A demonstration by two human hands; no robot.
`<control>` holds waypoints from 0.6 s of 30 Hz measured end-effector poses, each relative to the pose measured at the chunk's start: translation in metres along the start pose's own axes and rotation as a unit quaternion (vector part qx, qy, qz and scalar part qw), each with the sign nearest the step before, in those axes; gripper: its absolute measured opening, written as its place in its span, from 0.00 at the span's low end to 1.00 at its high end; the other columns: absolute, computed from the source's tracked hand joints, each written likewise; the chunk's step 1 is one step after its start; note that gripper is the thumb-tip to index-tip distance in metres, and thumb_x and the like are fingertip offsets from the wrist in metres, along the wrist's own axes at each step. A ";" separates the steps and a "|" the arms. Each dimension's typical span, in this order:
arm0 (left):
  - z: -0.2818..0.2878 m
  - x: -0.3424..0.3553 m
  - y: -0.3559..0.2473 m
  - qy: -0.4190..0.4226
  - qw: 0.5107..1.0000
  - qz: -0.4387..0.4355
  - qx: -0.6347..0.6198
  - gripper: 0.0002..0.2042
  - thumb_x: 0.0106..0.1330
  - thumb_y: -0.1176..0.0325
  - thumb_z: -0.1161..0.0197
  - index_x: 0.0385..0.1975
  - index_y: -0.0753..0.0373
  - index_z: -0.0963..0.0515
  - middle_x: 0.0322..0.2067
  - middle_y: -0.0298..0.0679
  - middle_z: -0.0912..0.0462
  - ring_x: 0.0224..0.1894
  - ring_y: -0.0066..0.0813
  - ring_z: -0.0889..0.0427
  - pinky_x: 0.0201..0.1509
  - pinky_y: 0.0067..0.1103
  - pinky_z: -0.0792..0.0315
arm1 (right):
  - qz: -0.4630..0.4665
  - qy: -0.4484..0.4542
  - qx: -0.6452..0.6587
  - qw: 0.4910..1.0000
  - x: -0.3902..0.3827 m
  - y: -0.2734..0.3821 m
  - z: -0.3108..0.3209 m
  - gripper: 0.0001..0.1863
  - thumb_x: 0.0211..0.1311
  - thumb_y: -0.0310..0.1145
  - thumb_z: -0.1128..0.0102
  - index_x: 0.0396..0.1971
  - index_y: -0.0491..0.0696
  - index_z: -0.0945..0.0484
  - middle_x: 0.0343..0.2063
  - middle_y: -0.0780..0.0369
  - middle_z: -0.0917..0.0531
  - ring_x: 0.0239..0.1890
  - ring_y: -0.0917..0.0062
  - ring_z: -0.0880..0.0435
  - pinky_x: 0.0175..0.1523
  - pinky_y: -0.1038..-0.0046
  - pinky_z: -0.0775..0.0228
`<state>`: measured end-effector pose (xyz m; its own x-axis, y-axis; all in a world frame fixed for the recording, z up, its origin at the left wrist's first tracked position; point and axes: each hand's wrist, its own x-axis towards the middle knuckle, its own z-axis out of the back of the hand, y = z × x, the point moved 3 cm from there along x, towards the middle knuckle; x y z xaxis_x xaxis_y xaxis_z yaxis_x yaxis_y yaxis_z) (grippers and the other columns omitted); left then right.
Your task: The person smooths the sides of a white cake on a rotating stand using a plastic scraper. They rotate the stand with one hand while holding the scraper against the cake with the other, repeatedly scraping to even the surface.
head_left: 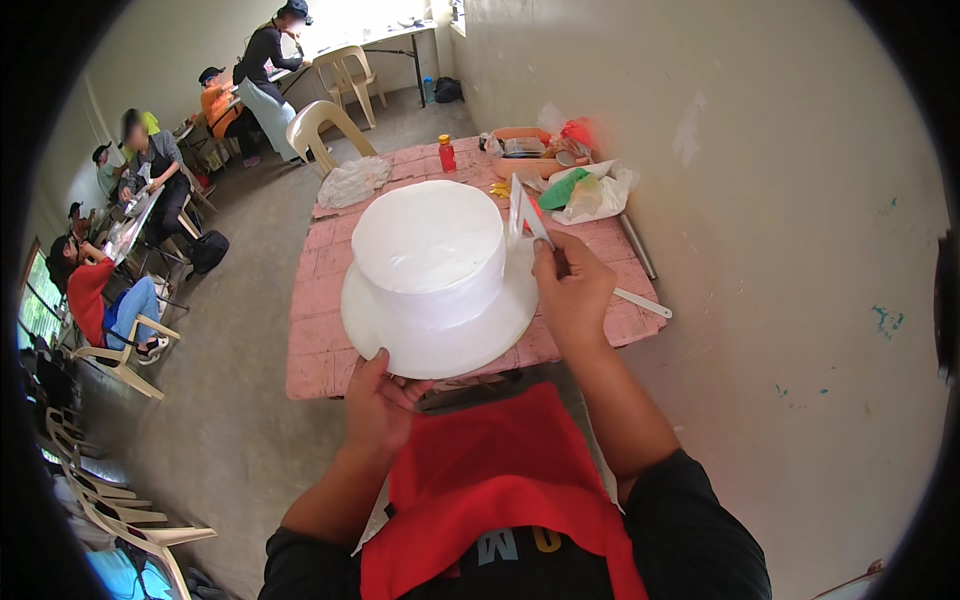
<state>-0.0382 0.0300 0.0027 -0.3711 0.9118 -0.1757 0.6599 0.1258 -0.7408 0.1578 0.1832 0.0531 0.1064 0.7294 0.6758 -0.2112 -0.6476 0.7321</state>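
1. Left grip (pixel 385 405): thumb at near rim of white round board (pixel 440 357), fingers under it.
2. Right grip (pixel 575 285): pinching flat scraper (pixel 535 222).
3. White cake (pixel 430 245): on board, forward of left grip, left of right grip.
4. Pink desk (pixel 318 325): below. Red bottle (pixel 446 155): beyond both grips.

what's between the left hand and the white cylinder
Only the white disc, bare there, lies between the left hand and the white cylinder in the head view.

Passage over pink tabletop (pixel 318 310), left; white cylinder (pixel 432 245) blocks centre.
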 end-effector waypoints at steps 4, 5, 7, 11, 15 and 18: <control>-0.003 -0.001 0.002 0.010 1.000 0.004 -0.006 0.20 0.67 0.67 0.52 0.58 0.64 0.38 0.49 0.40 0.25 0.45 0.30 0.21 0.43 0.27 0.20 | 0.016 0.000 -0.005 1.000 -0.006 -0.003 -0.003 0.09 0.53 0.22 0.38 0.35 0.39 0.20 0.23 0.54 0.18 0.23 0.72 0.17 0.30 0.74 0.26; -0.003 -0.001 0.003 0.014 1.000 0.004 -0.005 0.20 0.67 0.67 0.52 0.58 0.64 0.38 0.50 0.40 0.25 0.46 0.30 0.22 0.43 0.27 0.20 | 0.022 -0.001 -0.005 1.000 -0.007 -0.004 -0.003 0.09 0.53 0.22 0.37 0.35 0.38 0.20 0.23 0.54 0.18 0.23 0.72 0.17 0.30 0.73 0.26; -0.004 -0.002 0.005 0.013 1.000 0.004 -0.008 0.20 0.67 0.67 0.52 0.58 0.64 0.38 0.50 0.41 0.26 0.46 0.31 0.21 0.43 0.27 0.20 | 0.022 0.000 -0.014 1.000 -0.009 -0.002 -0.003 0.09 0.53 0.22 0.37 0.35 0.38 0.20 0.23 0.53 0.18 0.23 0.71 0.17 0.30 0.73 0.26; -0.010 -0.005 0.006 0.001 1.000 0.011 -0.016 0.20 0.66 0.68 0.51 0.58 0.64 0.38 0.50 0.41 0.25 0.45 0.31 0.21 0.43 0.27 0.19 | 0.041 -0.010 -0.015 0.999 -0.013 -0.002 -0.002 0.08 0.53 0.21 0.37 0.34 0.38 0.19 0.23 0.54 0.18 0.23 0.71 0.17 0.29 0.73 0.26; -0.004 -0.008 0.008 0.001 0.999 0.032 -0.020 0.17 0.65 0.69 0.49 0.54 0.64 0.35 0.45 0.41 0.22 0.43 0.32 0.20 0.43 0.29 0.19 | 0.043 -0.001 -0.031 0.999 -0.016 0.006 -0.003 0.08 0.53 0.22 0.37 0.34 0.38 0.19 0.22 0.56 0.18 0.21 0.76 0.20 0.27 0.77 0.28; 0.003 -0.007 0.014 0.042 0.998 0.043 -0.012 0.19 0.66 0.67 0.49 0.55 0.66 0.34 0.46 0.42 0.22 0.46 0.34 0.20 0.45 0.28 0.20 | 0.049 -0.003 -0.044 0.998 -0.018 0.011 -0.003 0.08 0.53 0.23 0.36 0.34 0.38 0.19 0.21 0.59 0.19 0.19 0.84 0.24 0.25 0.81 0.32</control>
<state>-0.0285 0.0237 -0.0087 -0.2578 0.9488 -0.1827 0.7026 0.0543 -0.7095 0.1512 0.1637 0.0486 0.0873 0.6617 0.7447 -0.3062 -0.6935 0.6521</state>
